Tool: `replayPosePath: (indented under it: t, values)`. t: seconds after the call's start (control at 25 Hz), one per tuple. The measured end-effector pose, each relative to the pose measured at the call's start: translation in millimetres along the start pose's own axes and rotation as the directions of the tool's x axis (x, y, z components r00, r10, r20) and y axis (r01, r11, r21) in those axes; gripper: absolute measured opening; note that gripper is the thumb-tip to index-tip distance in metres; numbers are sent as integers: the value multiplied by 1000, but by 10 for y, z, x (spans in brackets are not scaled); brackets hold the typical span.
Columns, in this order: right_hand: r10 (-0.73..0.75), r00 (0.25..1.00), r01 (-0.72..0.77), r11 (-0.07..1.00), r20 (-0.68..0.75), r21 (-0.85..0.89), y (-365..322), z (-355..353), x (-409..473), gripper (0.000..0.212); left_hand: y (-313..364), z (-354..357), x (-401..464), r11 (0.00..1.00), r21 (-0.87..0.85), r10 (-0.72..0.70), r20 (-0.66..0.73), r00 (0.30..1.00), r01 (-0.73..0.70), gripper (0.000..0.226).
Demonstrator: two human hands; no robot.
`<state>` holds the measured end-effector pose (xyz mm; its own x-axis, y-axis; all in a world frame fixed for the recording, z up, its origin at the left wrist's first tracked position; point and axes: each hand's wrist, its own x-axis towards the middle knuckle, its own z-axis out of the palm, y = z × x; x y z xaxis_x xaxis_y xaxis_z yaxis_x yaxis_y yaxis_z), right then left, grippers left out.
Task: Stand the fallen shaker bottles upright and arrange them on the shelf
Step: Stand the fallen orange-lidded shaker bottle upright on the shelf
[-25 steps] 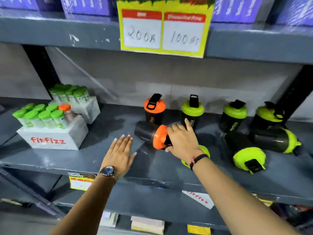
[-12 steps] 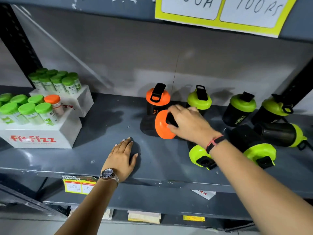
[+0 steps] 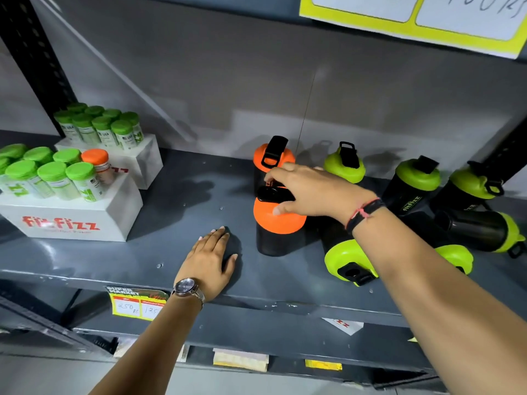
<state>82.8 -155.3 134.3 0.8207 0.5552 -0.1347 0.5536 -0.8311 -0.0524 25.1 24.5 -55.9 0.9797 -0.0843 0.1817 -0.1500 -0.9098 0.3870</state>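
Observation:
A black shaker bottle with an orange lid stands upright on the grey shelf, and my right hand grips its lid from above. Right behind it stands a second orange-lidded shaker. My left hand rests flat on the shelf near the front edge, holding nothing. Three green-lidded shakers stand at the back: one, another and one leaning. Fallen green-lidded shakers lie to the right: one below my wrist, another, and one on its side.
Two white "fit fizz" boxes holding several green-capped tubes and one orange-capped tube stand at the left. A yellow price sign hangs from the shelf above. Black uprights frame both sides. Price tags are stuck on the shelf's front edge.
My right hand has turned the fallen orange-lidded shaker from lying on its side to standing upright. My left hand stayed flat on the shelf. The camera moved closer and lower.

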Motion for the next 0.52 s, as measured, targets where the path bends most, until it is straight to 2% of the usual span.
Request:
replayPosePath:
  t: [0.2,0.4,0.52]
  values:
    - [32,999,-32,998,7,54,39,41,-6,55,1,-7,5,1000,2,0,5,1000,0,65]
    - [257,958,-237,959,-128,154,-230,206,93,38,-6,-3,-1,1000,5,-9,-2,1000,9,67]
    - [362,921,-325,918,-147,227,-335,247,151,40,-5,2,-6,1000,16,-14,3,1000,14,67]
